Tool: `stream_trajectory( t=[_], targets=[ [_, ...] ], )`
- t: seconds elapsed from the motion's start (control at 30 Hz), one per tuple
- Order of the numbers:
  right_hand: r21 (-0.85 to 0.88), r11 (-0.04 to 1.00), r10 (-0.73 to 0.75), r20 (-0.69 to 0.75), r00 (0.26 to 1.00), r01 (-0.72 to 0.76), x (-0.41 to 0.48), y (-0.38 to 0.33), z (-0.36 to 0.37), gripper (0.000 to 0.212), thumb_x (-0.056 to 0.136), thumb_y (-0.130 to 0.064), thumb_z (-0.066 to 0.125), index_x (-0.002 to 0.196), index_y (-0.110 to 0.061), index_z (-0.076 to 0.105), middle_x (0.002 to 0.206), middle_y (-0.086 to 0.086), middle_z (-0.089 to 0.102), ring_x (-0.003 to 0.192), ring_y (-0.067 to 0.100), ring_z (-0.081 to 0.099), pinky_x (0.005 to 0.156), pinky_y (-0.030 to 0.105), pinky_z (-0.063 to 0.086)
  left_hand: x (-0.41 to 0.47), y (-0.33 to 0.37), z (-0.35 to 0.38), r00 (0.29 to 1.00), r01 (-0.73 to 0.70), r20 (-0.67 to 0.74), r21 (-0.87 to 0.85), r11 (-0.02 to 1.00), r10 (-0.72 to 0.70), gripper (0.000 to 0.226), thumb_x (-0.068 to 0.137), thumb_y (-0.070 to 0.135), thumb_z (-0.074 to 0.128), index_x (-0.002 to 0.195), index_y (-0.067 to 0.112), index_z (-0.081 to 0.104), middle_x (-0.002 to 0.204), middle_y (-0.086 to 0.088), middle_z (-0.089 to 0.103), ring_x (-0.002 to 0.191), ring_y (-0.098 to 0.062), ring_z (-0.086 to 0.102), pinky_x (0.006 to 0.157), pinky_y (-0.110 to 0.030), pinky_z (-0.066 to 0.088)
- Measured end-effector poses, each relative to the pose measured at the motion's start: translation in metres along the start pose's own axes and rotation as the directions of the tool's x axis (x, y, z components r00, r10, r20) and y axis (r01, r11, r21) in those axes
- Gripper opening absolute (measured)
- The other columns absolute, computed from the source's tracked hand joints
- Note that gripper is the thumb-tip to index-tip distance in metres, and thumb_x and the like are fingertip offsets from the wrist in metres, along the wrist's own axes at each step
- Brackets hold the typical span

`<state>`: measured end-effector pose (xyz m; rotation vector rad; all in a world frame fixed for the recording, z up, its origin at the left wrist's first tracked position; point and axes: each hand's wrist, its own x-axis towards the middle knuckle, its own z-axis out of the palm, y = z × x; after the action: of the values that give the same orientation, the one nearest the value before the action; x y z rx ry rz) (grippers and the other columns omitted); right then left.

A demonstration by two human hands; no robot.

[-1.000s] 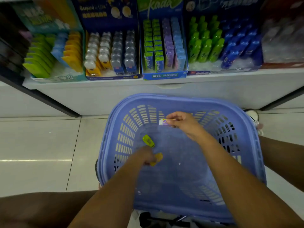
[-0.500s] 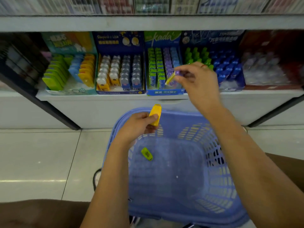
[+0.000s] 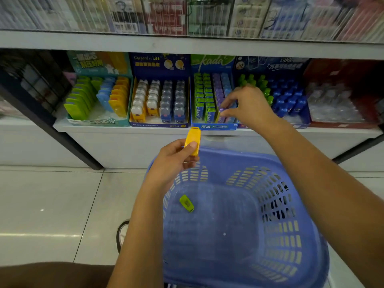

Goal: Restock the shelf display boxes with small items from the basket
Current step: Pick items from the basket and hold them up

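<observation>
A blue plastic basket (image 3: pixel 295 235) sits on the floor in front of me, with one small green item (image 3: pixel 186 203) lying on its bottom. My left hand (image 3: pixel 172 161) holds a yellow item (image 3: pixel 193 140) upright above the basket's far rim. My right hand (image 3: pixel 247 107) reaches into the green-and-blue "kada" display box (image 3: pixel 214 126) on the low shelf and pinches a small purple item (image 3: pixel 220 113) at the front of the purple row.
Left of that box stand a box of dog-shaped items (image 3: pixel 159 100) and a teal box with green, blue and yellow items (image 3: pixel 97 96). To the right is a box of green and blue bottles (image 3: pixel 286 96). A white shelf board (image 3: pixel 187 44) runs above. My shoe (image 3: pixel 122 233) is by the basket.
My right hand has carried the purple item from the basket up into the kada box. My left hand has lifted the yellow item out of the basket. The view has tilted up.
</observation>
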<state>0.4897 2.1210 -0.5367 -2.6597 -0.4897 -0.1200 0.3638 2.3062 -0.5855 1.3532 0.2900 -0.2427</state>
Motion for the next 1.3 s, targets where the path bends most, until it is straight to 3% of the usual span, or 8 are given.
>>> stream_trajectory(
  t=[0.27,0.5,0.63,0.8,0.93,1.03,1.17,1.3],
  targets=[
    [-0.168,0.985,0.0,0.145,0.989,0.025,0.009,-0.023,-0.013,0.037,0.069,-0.024,0.082,0.103,-0.017,0.067,0.111,0.005,0.061,0.099,0.018,0.055,0.081,0.028,0.044,0.0,0.006,-0.015,0.984,-0.092,-0.123,0.271,0.958,0.129,0.007,0.086,0.017,0.067,0.092,0.017,0.063,0.08,-0.004,0.065,0.071,-0.015,0.059,0.065,-0.024,0.05],
    [0.137,0.91,-0.413,0.346,0.842,0.391,-0.024,-0.101,0.014,0.055,0.076,-0.026,0.076,0.125,-0.031,0.051,0.104,-0.014,0.056,0.073,-0.013,0.04,0.064,0.008,0.03,-0.008,0.034,-0.053,0.942,-0.247,-0.098,0.445,0.861,0.32,0.009,0.082,0.021,0.071,0.076,0.027,0.072,0.067,0.0,0.068,0.059,-0.005,0.055,0.057,-0.021,0.045],
    [0.205,0.9,-0.434,0.325,0.84,0.385,-0.016,-0.129,0.023,0.052,0.075,-0.028,0.077,0.121,-0.028,0.053,0.071,-0.021,0.046,0.064,-0.009,0.048,0.059,0.009,0.037,-0.014,0.048,-0.079,0.904,-0.269,-0.188,0.447,0.853,0.384,0.016,0.073,0.03,0.079,0.082,0.023,0.068,0.073,0.003,0.072,0.064,-0.004,0.063,0.063,-0.017,0.05],
    [0.29,0.894,-0.392,0.142,0.909,0.341,0.006,-0.154,0.036,0.032,0.083,-0.027,0.069,0.113,-0.018,0.063,0.085,-0.009,0.06,0.073,0.005,0.053,0.067,0.017,0.042,-0.012,0.05,-0.101,0.83,-0.362,-0.353,0.248,0.899,0.432,0.022,0.088,0.031,0.065,0.099,0.012,0.067,0.085,0.0,0.07,0.077,-0.005,0.065,0.073,-0.022,0.055],
    [0.269,0.913,-0.313,-0.022,0.949,0.307,0.033,-0.174,0.051,0.033,0.086,-0.025,0.066,0.117,-0.014,0.062,0.1,0.003,0.059,0.086,0.01,0.047,0.078,0.024,0.038,0.006,0.038,-0.128,0.75,-0.213,-0.439,0.548,0.809,0.494,0.029,0.094,0.029,0.056,0.12,0.017,0.062,0.121,0.001,0.062,0.111,-0.011,0.056,0.095,-0.023,0.043],
    [0.276,0.924,-0.264,-0.047,0.963,0.266,0.049,-0.19,0.07,0.031,0.082,-0.025,0.07,0.109,-0.014,0.06,0.096,0.004,0.065,0.08,0.012,0.053,0.079,0.033,0.048,0.017,0.027,-0.136,0.736,-0.153,-0.388,0.702,0.695,0.554,0.034,0.093,0.014,0.057,0.126,0.009,0.057,0.137,-0.006,0.048,0.126,-0.019,0.045,0.1,-0.02,0.031],
    [0.143,0.961,-0.237,-0.007,0.971,0.236,0.062,-0.194,0.1,0.032,0.079,-0.03,0.072,0.105,-0.015,0.061,0.096,0.004,0.068,0.09,0.02,0.059,0.082,0.037,0.048,0.024,0.023,-0.14,0.723,-0.182,-0.346,0.739,0.649,0.597,0.04,0.091,0.01,0.059,0.13,0.005,0.053,0.14,-0.007,0.043,0.129,-0.018,0.041,0.1,-0.013,0.025],
    [0.017,0.969,-0.245,-0.071,0.967,0.247,0.067,-0.187,0.116,0.03,0.077,-0.034,0.072,0.101,-0.017,0.065,0.097,0.004,0.069,0.1,0.025,0.053,0.083,0.031,0.03,0.026,0.021,-0.142,0.728,-0.181,-0.339,0.743,0.644,0.596,0.048,0.092,0.013,0.059,0.138,0.006,0.046,0.144,-0.006,0.039,0.132,-0.017,0.038,0.101,-0.011,0.023]
  ],
)
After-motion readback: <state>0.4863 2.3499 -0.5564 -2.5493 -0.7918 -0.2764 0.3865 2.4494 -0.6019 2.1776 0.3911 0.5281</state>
